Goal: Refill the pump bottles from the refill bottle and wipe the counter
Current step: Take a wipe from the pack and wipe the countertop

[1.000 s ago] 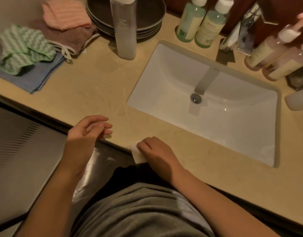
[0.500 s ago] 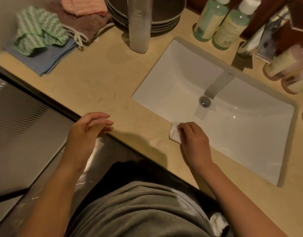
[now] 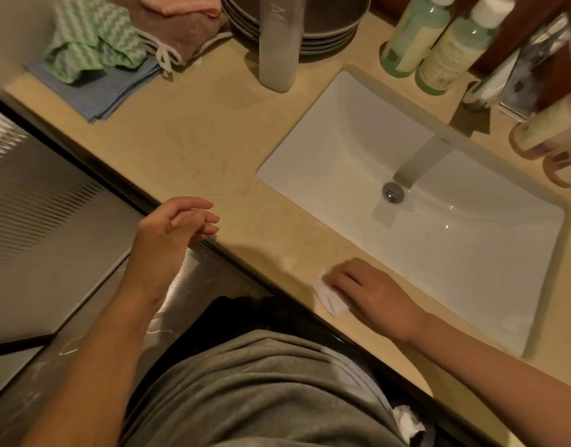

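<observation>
One head-worn wide-angle view looks steeply down from close above at the beige surface (image 3: pixel 187 146), the sink (image 3: pixel 326 146) ahead to the right, the person's torso at the bottom edge.

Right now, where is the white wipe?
Head view: the wipe lies on the counter near its front edge, held under the right hand, near the left end of the sink.
</observation>
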